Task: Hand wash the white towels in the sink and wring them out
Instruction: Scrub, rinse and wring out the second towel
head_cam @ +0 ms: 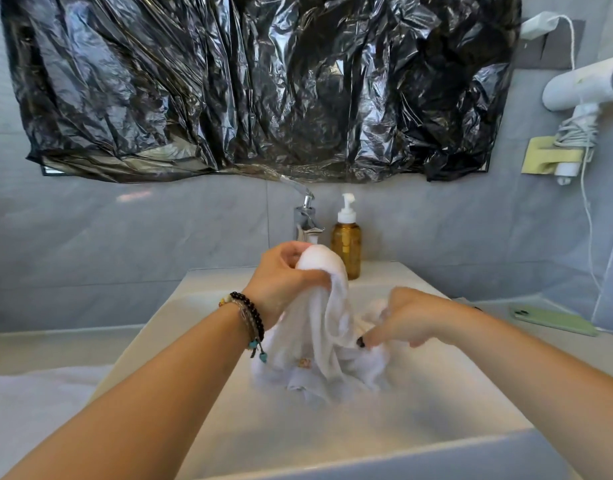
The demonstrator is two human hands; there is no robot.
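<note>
2 bare hands at work over the white rectangular ceramic sink (208, 427). Left hand (284, 275), raised above the sink basin, fingers curled tight round the bunched top of a wet white cloth towel (327, 327), lifting it so the cloth hangs in folds down into the basin. Right hand (407, 320), lower and to the right of that raised bunch, fingers bent and pinching the towel's lower folds; dark polish on 1 fingertip. Small coloured mark near the towel's bottom hem. More white cloth heaped beneath and behind the right hand on the sink floor; cannot tell whether 1 towel or several. Beaded bracelets (247, 320) around the left wrist, dark beads plus 2 turquoise ones dangling.

Behind the sink, at its back edge: chrome single-lever tap (306, 216), partly hidden by the raised hand. Just right of the tap, amber pump bottle with white dispenser head (346, 244), upright on the sink's back ledge. Above the sink, crinkled black plastic sheet (256, 84) covering the wall panel. Right of the sink, flat on the counter, pale green phone (554, 320), lying with its camera lenses up. Higher on the wall to the right of the sink, white hair dryer (585, 88) in a yellowish holder, cord wound round its handle.
</note>
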